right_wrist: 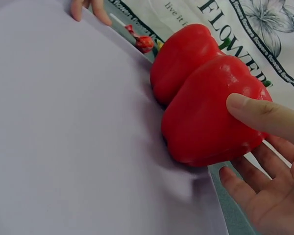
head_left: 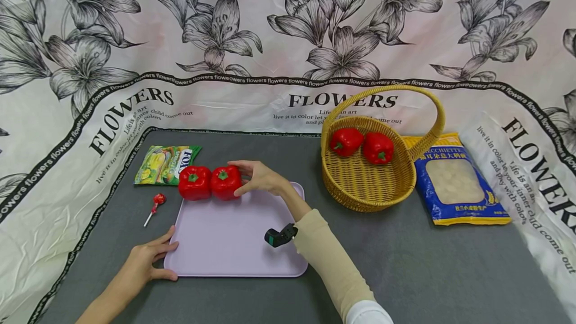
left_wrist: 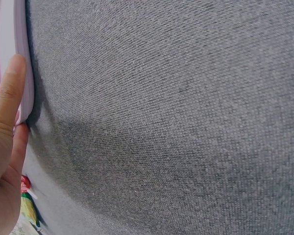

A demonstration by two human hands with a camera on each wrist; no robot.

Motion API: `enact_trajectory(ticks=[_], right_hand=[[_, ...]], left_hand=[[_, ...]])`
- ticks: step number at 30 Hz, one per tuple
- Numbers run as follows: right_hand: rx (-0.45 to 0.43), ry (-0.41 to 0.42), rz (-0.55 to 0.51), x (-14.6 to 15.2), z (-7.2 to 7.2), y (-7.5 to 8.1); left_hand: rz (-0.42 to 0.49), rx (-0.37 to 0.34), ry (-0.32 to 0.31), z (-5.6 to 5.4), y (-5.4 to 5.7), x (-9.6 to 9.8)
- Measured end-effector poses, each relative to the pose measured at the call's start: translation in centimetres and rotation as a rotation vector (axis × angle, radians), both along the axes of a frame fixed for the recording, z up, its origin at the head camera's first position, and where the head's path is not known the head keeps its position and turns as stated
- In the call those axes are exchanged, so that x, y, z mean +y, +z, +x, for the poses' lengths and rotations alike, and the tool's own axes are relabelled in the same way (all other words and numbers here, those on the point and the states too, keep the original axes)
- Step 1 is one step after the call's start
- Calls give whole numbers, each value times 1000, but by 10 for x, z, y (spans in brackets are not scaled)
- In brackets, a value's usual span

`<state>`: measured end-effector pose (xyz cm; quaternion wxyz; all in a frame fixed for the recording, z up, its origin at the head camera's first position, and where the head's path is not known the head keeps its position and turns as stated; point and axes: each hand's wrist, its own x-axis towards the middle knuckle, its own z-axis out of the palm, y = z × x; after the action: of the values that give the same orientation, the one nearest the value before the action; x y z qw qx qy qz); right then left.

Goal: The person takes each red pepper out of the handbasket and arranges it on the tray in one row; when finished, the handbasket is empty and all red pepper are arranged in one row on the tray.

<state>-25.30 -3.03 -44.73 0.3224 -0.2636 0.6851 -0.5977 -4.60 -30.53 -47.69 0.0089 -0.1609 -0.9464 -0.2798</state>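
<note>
A lilac tray [head_left: 229, 239] lies on the grey table, and my left hand [head_left: 148, 260] holds its near left corner between thumb and fingers. In the left wrist view the thumb [left_wrist: 12, 88] lies along the tray's rim [left_wrist: 23, 105]. Two red bell peppers stand side by side at the tray's far left corner. My right hand [head_left: 265, 179] grips the right-hand bell pepper [head_left: 225, 184], with the thumb on its near side. The other bell pepper [head_left: 194, 184] touches it on the left. The right wrist view shows the fingers partly hidden behind the gripped bell pepper [right_wrist: 210, 117].
A yellow wicker basket [head_left: 366, 189] with a tall handle holds two more red peppers [head_left: 346, 141] to the right. Beside it lies a blue pasta bag [head_left: 459, 184]. A green packet [head_left: 157, 165] and a red lollipop [head_left: 158, 199] lie left of the tray.
</note>
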Motion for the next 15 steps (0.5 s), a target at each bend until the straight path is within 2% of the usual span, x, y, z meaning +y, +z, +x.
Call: enact_trajectory(ticks=[6,15], right_hand=[[30,2,14,0,2,-2],[52,-18,19,0,5,-3]], left_hand=[[17,-17,4,1,0,1],[28,81,-16,1,-5,0]])
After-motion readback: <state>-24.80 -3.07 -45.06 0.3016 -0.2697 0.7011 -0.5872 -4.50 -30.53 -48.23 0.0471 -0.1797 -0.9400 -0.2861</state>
